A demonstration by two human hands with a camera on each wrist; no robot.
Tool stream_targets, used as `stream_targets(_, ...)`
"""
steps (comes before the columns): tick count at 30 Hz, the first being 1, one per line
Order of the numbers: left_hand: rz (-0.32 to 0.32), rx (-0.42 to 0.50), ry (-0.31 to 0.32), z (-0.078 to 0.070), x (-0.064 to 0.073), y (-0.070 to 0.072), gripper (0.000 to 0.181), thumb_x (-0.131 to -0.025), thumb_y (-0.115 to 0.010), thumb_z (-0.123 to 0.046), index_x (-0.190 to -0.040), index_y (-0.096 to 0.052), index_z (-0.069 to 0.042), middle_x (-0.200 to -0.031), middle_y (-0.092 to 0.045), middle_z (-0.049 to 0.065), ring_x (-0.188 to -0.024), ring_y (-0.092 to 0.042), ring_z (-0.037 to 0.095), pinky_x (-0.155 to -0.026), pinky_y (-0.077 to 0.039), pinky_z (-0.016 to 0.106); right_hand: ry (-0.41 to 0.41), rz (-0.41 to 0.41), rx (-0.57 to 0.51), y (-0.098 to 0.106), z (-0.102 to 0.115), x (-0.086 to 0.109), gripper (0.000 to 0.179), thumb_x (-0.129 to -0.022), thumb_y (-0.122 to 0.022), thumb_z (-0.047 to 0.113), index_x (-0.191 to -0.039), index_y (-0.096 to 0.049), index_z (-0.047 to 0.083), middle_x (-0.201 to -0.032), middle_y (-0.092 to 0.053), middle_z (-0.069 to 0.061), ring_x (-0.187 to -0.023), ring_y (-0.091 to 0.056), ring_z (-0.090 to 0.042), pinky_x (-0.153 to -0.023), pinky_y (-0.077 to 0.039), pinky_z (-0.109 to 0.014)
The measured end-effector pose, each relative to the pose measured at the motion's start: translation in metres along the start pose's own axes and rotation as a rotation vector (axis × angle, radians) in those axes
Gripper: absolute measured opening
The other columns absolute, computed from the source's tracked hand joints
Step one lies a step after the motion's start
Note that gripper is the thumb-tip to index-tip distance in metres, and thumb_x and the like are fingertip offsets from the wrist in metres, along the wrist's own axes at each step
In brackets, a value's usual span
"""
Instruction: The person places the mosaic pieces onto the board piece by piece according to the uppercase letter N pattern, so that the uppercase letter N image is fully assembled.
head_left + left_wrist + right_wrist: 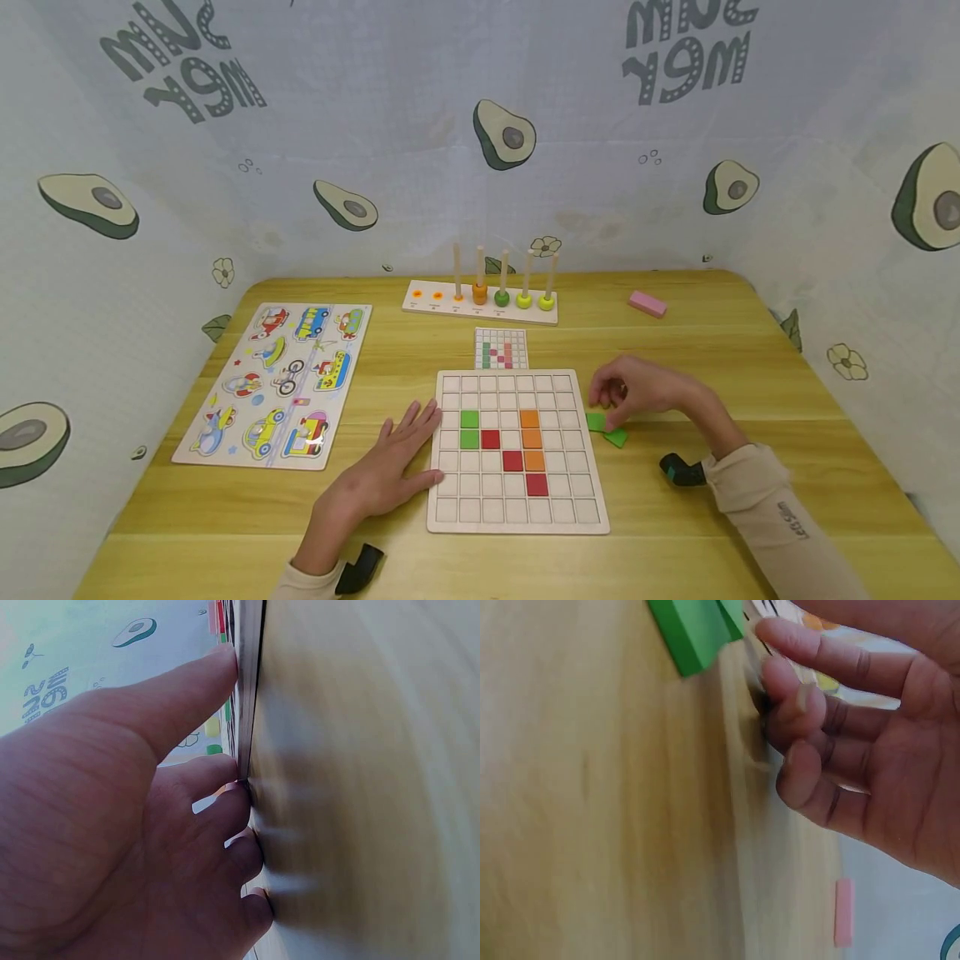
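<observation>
A white wooden grid board (517,523) lies in front of me, with two green tiles (469,429), three red tiles (512,461) and three orange tiles (532,438) in its squares. My left hand (382,471) lies spread on the table, thumb and fingertips against the board's left edge. In the left wrist view its thumb (187,694) touches that edge. Beyond the board's right side, my right hand (648,387) is over loose green tiles (617,437), its thumb at them. Its fingers (802,776) curl loosely in the right wrist view, with no tile visible between them; the thumb tip is cut off there.
A small pattern card (501,348) sits just behind the board. Farther back stands a peg counting stand (442,308) with beads. A vehicle picture puzzle (300,433) lies left, and a pink block (647,304) back right. Printed cloth (420,125) hangs around the table.
</observation>
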State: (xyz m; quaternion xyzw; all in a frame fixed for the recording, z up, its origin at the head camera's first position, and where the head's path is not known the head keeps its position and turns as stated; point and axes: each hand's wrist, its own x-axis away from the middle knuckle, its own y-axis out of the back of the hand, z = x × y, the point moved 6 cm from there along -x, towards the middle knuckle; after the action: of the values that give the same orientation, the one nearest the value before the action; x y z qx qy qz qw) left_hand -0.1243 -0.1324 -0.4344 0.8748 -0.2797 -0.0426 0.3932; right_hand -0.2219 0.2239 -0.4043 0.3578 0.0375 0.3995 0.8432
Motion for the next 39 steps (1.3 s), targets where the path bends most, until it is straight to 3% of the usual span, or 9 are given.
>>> stream_targets(16, 0.000, -0.004, 0.011, 0.0009, 0.0006, -0.0001, 0.080, -0.106, -0.070, -0.030, -0.170, -0.029, -0.005, -0.180, -0.020, 0.011, -0.167, -0.006, 0.038, -0.132, -0.003, 0.066, -0.052, -0.033, 0.030, -0.0075, 0.0007, -0.0087, 0.027, -0.077, -0.095, 0.002, -0.091, -0.072, 0.003, -0.078, -0.061, 0.000, -0.071, -0.053, -0.011, -0.063, -0.047, -0.022)
stream_targets(39, -0.001, -0.013, 0.000, 0.0003, 0.0006, 0.0003, 0.079, -0.107, -0.069, -0.031, -0.170, -0.030, -0.005, -0.180, -0.019, 0.012, -0.167, -0.008, 0.039, -0.133, -0.004, 0.065, -0.033, 0.008, 0.048, -0.0066, 0.0017, -0.0082, 0.023, -0.081, -0.094, 0.006, -0.086, -0.072, 0.006, -0.079, -0.063, 0.002, -0.070, -0.054, -0.008, -0.061, -0.047, -0.021)
